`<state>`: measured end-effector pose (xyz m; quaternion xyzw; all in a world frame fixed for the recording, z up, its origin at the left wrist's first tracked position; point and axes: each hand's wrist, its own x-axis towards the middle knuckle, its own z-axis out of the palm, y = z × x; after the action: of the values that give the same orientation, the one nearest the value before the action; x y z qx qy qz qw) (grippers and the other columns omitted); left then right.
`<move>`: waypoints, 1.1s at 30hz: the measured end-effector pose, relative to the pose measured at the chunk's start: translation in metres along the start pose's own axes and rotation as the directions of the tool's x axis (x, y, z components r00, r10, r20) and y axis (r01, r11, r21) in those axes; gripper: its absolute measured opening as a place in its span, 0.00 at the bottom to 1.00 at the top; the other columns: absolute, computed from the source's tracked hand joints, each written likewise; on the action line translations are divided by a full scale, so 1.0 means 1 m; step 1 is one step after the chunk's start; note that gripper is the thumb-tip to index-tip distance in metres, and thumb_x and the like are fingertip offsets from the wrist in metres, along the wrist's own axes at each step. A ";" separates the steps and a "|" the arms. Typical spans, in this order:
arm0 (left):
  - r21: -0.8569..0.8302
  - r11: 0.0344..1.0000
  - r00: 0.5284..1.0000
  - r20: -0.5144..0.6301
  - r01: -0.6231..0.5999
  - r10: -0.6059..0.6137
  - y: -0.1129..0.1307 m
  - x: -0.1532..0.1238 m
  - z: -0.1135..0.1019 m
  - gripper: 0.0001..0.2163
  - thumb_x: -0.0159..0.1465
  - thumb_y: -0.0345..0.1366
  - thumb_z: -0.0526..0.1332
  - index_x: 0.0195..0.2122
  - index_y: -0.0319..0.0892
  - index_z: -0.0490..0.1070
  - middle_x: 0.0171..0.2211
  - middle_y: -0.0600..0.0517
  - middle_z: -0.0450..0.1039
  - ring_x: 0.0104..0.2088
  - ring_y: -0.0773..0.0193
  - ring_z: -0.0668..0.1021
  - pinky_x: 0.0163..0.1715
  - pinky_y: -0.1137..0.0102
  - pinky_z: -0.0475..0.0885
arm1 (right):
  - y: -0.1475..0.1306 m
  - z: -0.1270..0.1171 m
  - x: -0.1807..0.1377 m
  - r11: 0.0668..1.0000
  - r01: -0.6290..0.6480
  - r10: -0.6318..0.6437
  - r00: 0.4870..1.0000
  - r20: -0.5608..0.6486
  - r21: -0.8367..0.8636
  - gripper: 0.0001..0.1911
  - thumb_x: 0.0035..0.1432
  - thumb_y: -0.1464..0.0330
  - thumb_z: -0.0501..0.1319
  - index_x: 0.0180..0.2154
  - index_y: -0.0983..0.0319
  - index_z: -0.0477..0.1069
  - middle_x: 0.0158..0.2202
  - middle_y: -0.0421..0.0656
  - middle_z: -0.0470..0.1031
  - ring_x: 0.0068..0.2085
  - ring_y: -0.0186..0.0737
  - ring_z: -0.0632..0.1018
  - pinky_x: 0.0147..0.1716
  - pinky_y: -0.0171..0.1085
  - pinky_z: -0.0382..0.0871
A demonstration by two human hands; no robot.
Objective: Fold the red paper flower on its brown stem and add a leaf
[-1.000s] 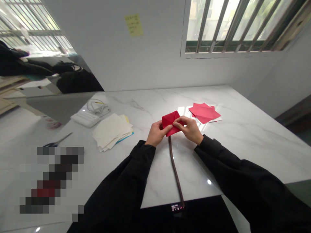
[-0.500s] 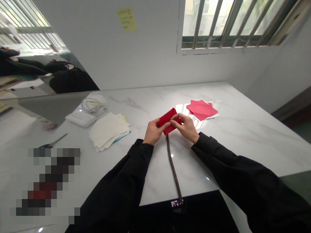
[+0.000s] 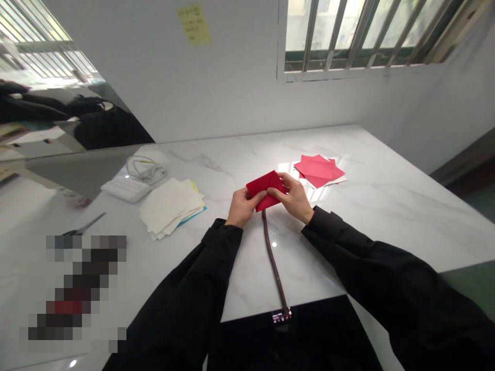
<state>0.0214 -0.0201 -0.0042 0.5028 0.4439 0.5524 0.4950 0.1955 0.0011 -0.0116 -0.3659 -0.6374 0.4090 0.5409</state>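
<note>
A red sheet of folded paper [image 3: 263,185] is held up between my two hands over the white marbled table [image 3: 240,268]. My left hand [image 3: 243,205] grips its lower left side, thumb pressed on the front. On the right side, my right hand [image 3: 294,195] pinches it, the thumb meeting the left thumb near the middle and the fingers behind the paper. Fold lines show on the red surface. From below the paper a dark brown cord or stick [image 3: 273,257] runs down the table toward me; its far end is hidden.
Red paper sheets [image 3: 319,170] lie at the back right. Left of my hands is a stack of cream paper [image 3: 170,206], with a white device [image 3: 126,186] and coiled cable [image 3: 145,169] behind. Scissors [image 3: 85,225] lie farther left, above a pixelated patch. A black panel [image 3: 294,340] is nearest me.
My right fingers have shifted from pinching at the paper's front to holding its right side, thumb in front. The red paper appears wider and flatter. The view has shifted slightly.
</note>
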 end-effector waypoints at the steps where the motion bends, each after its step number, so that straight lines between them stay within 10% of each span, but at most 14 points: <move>1: -0.002 1.000 1.000 -0.004 0.004 -0.004 -0.001 0.000 0.000 0.26 0.51 0.50 0.79 0.43 0.36 0.83 0.41 0.44 0.86 0.40 0.52 0.84 0.48 0.59 0.80 | 0.000 0.000 0.000 1.000 0.003 -0.003 1.000 -0.003 -0.007 0.18 0.60 0.62 0.69 0.51 0.59 0.75 0.44 0.44 0.83 0.42 0.45 0.83 0.43 0.42 0.79; 7: -0.049 0.998 0.999 -0.025 0.039 -0.040 -0.004 0.001 0.000 0.24 0.50 0.48 0.80 0.41 0.36 0.83 0.38 0.45 0.85 0.37 0.57 0.84 0.44 0.62 0.79 | 0.000 0.000 0.001 0.999 -0.010 0.010 1.000 0.000 -0.032 0.17 0.61 0.59 0.70 0.48 0.59 0.76 0.43 0.45 0.83 0.42 0.44 0.83 0.42 0.41 0.80; 14: -0.056 0.997 0.998 -0.028 0.057 -0.058 -0.003 0.002 -0.003 0.27 0.50 0.52 0.80 0.42 0.35 0.83 0.37 0.43 0.85 0.38 0.53 0.85 0.46 0.59 0.79 | -0.007 -0.002 -0.002 1.000 0.009 -0.009 1.000 -0.014 -0.010 0.39 0.57 0.54 0.75 0.65 0.53 0.67 0.51 0.48 0.78 0.37 0.42 0.83 0.35 0.41 0.84; 23: -0.070 0.995 0.996 -0.041 0.073 -0.076 -0.005 0.001 -0.003 0.30 0.49 0.54 0.80 0.45 0.35 0.83 0.40 0.43 0.85 0.39 0.53 0.85 0.46 0.60 0.79 | -0.012 -0.011 0.002 0.901 0.296 -0.284 0.955 0.083 -0.317 0.03 0.64 0.63 0.71 0.38 0.55 0.83 0.59 0.47 0.72 0.53 0.49 0.79 0.55 0.51 0.79; 33: -0.035 0.997 0.998 -0.014 0.065 -0.066 0.000 0.002 -0.004 0.26 0.51 0.53 0.78 0.40 0.35 0.83 0.34 0.46 0.84 0.33 0.59 0.81 0.38 0.66 0.76 | -0.012 -0.015 0.005 0.882 0.322 -0.289 0.946 0.144 -0.344 0.03 0.66 0.68 0.68 0.38 0.56 0.82 0.44 0.45 0.78 0.44 0.44 0.80 0.47 0.43 0.76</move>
<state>0.0174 -0.0183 -0.0046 0.4752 0.4543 0.5472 0.5180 0.2096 0.0023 0.0025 -0.3360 -0.7747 0.2095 0.4929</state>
